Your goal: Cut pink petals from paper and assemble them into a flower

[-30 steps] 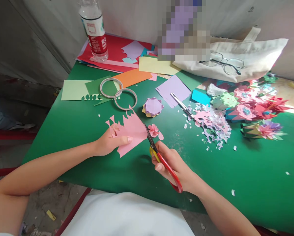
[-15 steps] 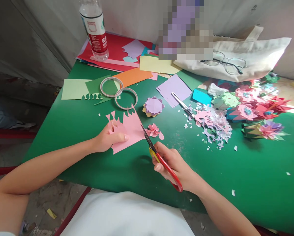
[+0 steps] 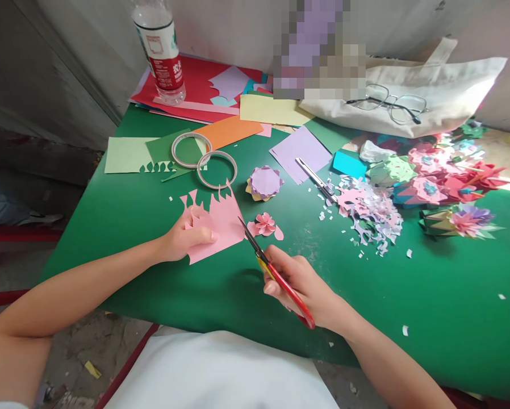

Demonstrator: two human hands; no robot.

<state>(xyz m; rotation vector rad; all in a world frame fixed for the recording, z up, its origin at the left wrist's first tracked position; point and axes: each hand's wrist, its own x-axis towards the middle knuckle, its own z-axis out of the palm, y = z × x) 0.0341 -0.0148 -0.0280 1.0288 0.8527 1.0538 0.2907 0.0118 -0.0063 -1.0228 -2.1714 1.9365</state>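
Observation:
Between the thumb and fingers of my left hand (image 3: 185, 236) is a sheet of pink paper (image 3: 223, 224), its upper edge cut into jagged points and curves. My right hand (image 3: 300, 284) is closed round the red handles of a pair of scissors (image 3: 259, 253). The dark blades point up and left, with their tips at the right edge of the pink paper. Just beyond the blades a small pink paper flower (image 3: 265, 224) lies on the green table (image 3: 187, 301), loose pink petals beside it. A round lilac paper flower (image 3: 266, 183) sits farther back.
Two tape rolls (image 3: 217, 170) overlap behind the pink paper. A utility knife (image 3: 317, 180) touches a heap of paper scraps (image 3: 372, 213). Finished paper flowers (image 3: 451, 182) crowd the right. At the back stand a water bottle (image 3: 161, 62) and a canvas bag (image 3: 451, 85) with glasses (image 3: 393, 104) on it.
The pink paper and my left hand have shifted slightly left. The scissor tips have moved a little left with the paper, staying at its right edge.

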